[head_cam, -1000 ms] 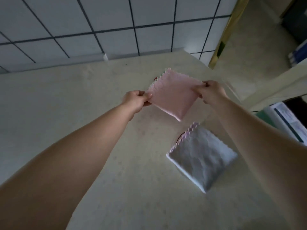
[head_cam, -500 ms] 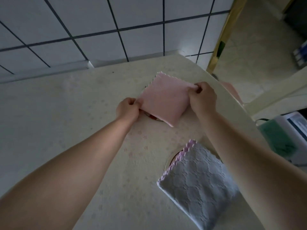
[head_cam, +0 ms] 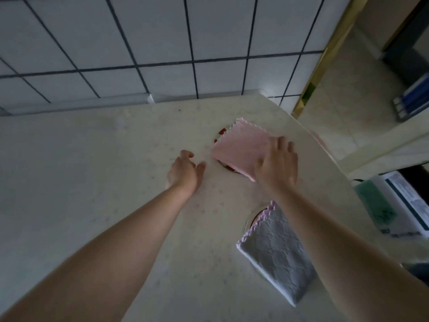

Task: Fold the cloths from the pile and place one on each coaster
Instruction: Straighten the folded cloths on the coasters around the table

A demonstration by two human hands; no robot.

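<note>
A folded pink cloth (head_cam: 240,147) lies flat on a red-rimmed coaster (head_cam: 222,132) near the table's far right corner. My right hand (head_cam: 277,162) rests flat on the cloth's right corner with fingers spread. My left hand (head_cam: 184,170) hovers just left of the cloth, fingers apart, holding nothing. Closer to me, a folded grey cloth (head_cam: 276,254) with a pink scalloped edge covers a second coaster (head_cam: 251,214), of which only a pale rim shows.
The cream table (head_cam: 104,182) meets a white tiled wall (head_cam: 162,43) at the back. Its right edge curves past the cloths. Beyond it stand a gold door trim (head_cam: 325,59) and a box with printed papers (head_cam: 399,201). Something pink (head_cam: 322,145) peeks over the table edge.
Both hands lowered the pink cloth onto the far coaster and let go of its corners. My left hand drew back to the left; my right hand now lies flat on it.
</note>
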